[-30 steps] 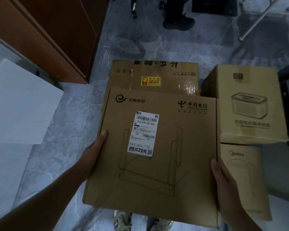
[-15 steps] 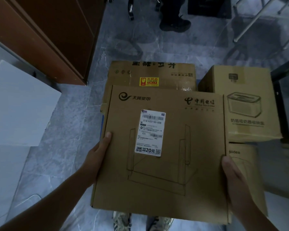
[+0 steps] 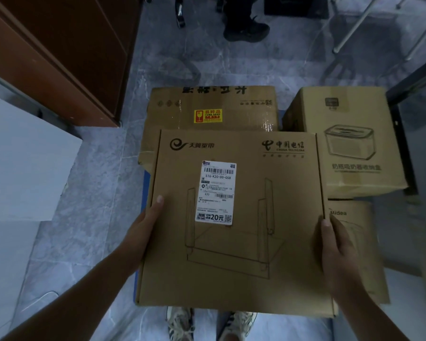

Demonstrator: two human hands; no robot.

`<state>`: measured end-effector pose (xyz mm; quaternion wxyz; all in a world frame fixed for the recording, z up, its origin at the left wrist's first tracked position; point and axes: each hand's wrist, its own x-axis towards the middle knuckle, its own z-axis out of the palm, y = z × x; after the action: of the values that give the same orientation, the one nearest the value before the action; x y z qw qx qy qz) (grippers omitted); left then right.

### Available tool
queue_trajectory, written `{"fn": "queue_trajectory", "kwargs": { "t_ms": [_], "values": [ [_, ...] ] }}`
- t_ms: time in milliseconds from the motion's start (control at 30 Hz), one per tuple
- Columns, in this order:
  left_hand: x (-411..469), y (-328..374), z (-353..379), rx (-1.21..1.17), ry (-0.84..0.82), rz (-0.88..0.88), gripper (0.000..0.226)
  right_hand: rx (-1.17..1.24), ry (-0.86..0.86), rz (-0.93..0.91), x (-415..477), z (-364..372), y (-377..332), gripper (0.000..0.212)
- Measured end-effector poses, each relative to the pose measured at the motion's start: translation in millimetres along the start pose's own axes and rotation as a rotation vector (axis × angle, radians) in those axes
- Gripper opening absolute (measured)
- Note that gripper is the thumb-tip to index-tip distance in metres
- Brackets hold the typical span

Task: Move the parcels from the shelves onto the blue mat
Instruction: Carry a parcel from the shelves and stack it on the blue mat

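Observation:
I hold a flat cardboard router box [image 3: 236, 242] with a white shipping label level in front of me. My left hand [image 3: 143, 230] grips its left edge and my right hand [image 3: 335, 244] grips its right edge. Below it a thin strip of the blue mat [image 3: 145, 188] shows at the box's left side. On the floor beyond lie a large carton with a yellow fragile sticker [image 3: 212, 107], a taller box printed with a container drawing [image 3: 349, 141] and a Midea box [image 3: 354, 242]. No shelves are in view.
A brown wooden cabinet [image 3: 59, 52] stands at the upper left and a white surface [image 3: 22, 156] juts in from the left. Another person's dark shoe [image 3: 246, 30] and metal frame legs [image 3: 359, 28] are at the far side. My own shoes [image 3: 207, 323] show below the box.
The held box has shifted slightly right and down toward the cartons, and both hands have moved with it. The view has tilted a little.

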<state>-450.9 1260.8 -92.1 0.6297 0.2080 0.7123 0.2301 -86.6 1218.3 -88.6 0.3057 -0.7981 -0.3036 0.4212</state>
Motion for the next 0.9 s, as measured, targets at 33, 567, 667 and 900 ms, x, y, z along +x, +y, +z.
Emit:
{"fn": "queue_trajectory", "kwargs": {
  "t_ms": [33, 567, 667, 900],
  "values": [
    [0, 0, 0, 0.013, 0.009, 0.004, 0.061, -0.012, 0.004, -0.001, 0, 1, -2, 0.051],
    [7, -17, -18, -0.027, 0.056, -0.032, 0.095, 0.050, -0.130, 0.068, -5, 7, -29, 0.046],
    [5, -22, -32, -0.065, 0.101, -0.041, 0.086, 0.077, -0.159, 0.031, -12, 16, -34, 0.044],
    [1, -30, -97, -0.073, 0.341, -0.068, 0.098, 0.083, -0.271, 0.043, -31, 76, -41, 0.071]
  ]
}}
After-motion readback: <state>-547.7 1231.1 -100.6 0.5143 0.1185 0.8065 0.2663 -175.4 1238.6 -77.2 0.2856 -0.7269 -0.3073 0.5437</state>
